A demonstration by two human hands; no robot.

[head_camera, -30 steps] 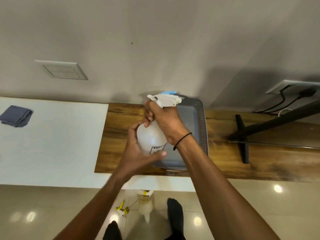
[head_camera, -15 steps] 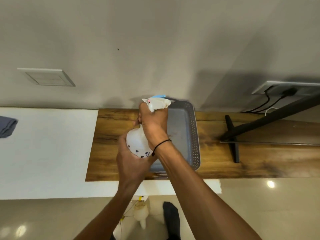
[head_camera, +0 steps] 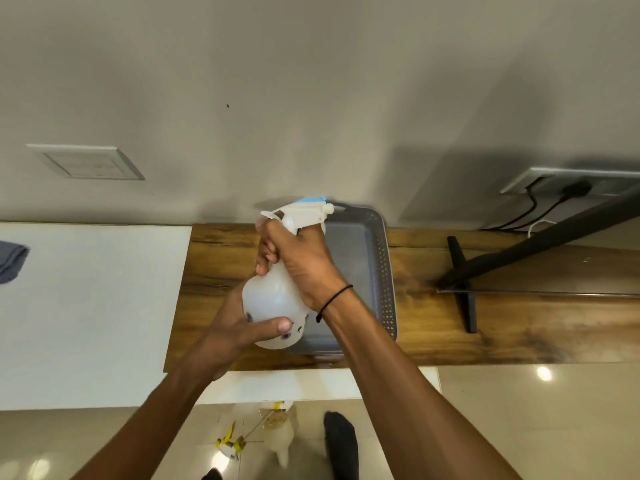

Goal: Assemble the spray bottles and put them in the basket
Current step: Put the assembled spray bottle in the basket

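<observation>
Head view, the only one: translucent white plastic spray bottle (head_camera: 273, 303) is held in the air over the near-left part of the grey perforated plastic basket (head_camera: 388, 271), which sits on the brown wood-grain tabletop (head_camera: 519, 323).

Left hand (head_camera: 239, 327) cups the round bottle body from below at about 7 o'clock, thumb wrapped across the front. Right hand (head_camera: 298, 261) is curled tight round the neck and collar, coming in from 5 o'clock. The white trigger sprayer head with blue top (head_camera: 304, 211) pokes out above the fist, nozzle pointing to about 3 o'clock.

Key relation: bottle long axis runs roughly 6 to 12 o'clock, base toward the person, head toward the wall, tilted slightly. Basket's open floor lies at about 2–3 o'clock from the hands, directly under and beyond the right wrist. So the right hand is the nearer one to the drop zone; the left is on the far side of the bottle from it.

Judgement: head looks seated, probably final tightening of the collar; whether the thread is fully home is hidden by the right fist. Next move likely a short lowering to the right into the basket. Basket looks long enough to take the bottle lying along its current axis.

Also in frame: second white bottle with a loose yellow sprayer (head_camera: 277, 434) on the floor at 6 o'clock, not yet assembled. Blue-grey cloth (head_camera: 10, 261) at 9 o'clock.
</observation>
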